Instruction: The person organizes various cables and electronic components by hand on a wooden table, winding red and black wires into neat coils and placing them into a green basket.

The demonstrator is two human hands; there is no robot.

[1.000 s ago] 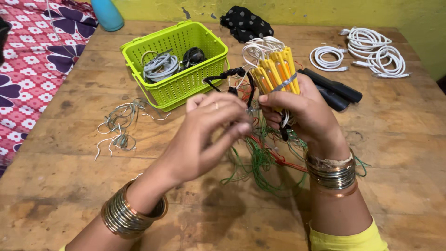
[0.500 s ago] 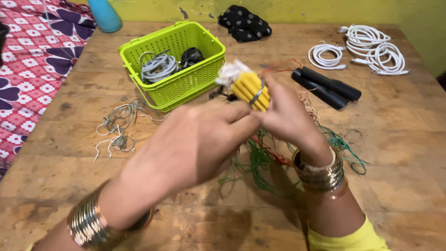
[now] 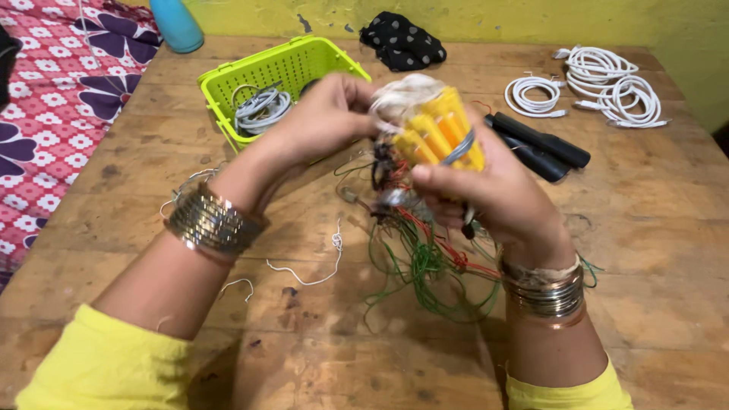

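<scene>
Worn wooden table (image 3: 645,228), yellow wall (image 3: 493,15) behind; right hand (image 3: 493,193) clamped on yellow bundle (image 3: 440,137), left hand (image 3: 334,114) pinching its top.

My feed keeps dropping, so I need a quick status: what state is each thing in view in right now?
Left hand: closed on the white wire end of the bundle.
Right hand: gripping the yellow bundle.
Yellow bundle: held above the table, tilted.
Green and red wires: tangled, hanging onto the table.
Green basket: open, grey cable coiled inside.
White cables: coiled, lying on the table.
Black tubes: lying side by side.
</scene>
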